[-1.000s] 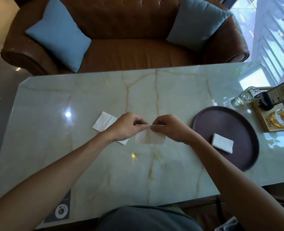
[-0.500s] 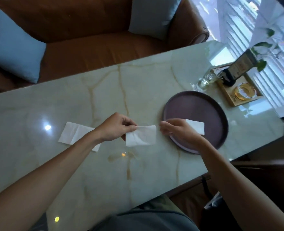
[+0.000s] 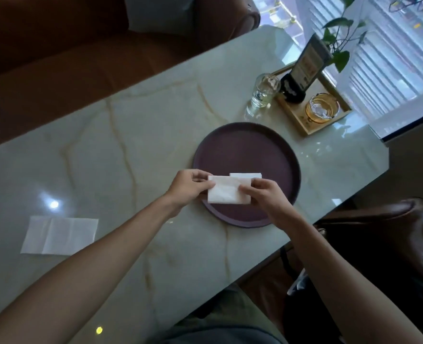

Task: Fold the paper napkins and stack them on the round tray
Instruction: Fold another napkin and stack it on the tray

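A folded white napkin [image 3: 226, 190] hangs over the near left part of the round dark purple tray [image 3: 250, 150]. My left hand [image 3: 189, 186] pinches its left edge and my right hand [image 3: 263, 194] pinches its right edge. Behind it another folded napkin [image 3: 245, 175] lies on the tray, mostly hidden; only its far edge shows. An unfolded white napkin [image 3: 60, 235] with crease lines lies flat on the marble table at the left, away from both hands.
The marble table [image 3: 135, 145] ends close to the tray on the right. Beyond the tray stand a glass bottle [image 3: 263, 94] and a wooden tray [image 3: 312, 112] holding a menu stand, a gold-rimmed glass and a plant. A brown sofa runs behind.
Both hands carried the folded napkin right, from above the bare table to over the tray. My right hand has taken hold of its right edge again. The camera turned right.
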The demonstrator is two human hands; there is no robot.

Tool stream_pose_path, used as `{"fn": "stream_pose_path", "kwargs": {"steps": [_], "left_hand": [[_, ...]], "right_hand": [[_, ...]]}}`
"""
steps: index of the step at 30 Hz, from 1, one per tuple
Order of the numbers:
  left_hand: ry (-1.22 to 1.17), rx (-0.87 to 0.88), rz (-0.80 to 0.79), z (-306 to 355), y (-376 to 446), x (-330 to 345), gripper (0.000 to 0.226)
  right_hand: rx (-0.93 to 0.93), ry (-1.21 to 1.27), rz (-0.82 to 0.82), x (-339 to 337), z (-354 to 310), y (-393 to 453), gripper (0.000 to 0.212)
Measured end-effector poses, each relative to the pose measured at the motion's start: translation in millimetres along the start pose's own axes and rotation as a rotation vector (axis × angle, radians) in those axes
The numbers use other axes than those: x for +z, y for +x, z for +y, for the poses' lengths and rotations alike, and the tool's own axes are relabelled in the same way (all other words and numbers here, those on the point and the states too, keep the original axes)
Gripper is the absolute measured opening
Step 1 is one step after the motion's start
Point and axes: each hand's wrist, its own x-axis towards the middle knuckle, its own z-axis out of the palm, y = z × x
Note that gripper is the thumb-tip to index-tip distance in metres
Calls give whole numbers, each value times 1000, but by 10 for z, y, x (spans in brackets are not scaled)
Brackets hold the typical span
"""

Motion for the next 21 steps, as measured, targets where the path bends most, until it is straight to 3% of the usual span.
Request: {"fn": "stream_pose_path", "kwargs": {"steps": [5,15,21], "left_hand": [[-73,-100,21,-97,346,386,13],[278,-40,218,-344,779,827,6],[395,4,308,-430,875,971,9]], "right_hand": [[93,-10,108,-271,109,259,20],[204,-163,238,-554,353,609,8],[177,-305,317,-578,465,745,8]]}}
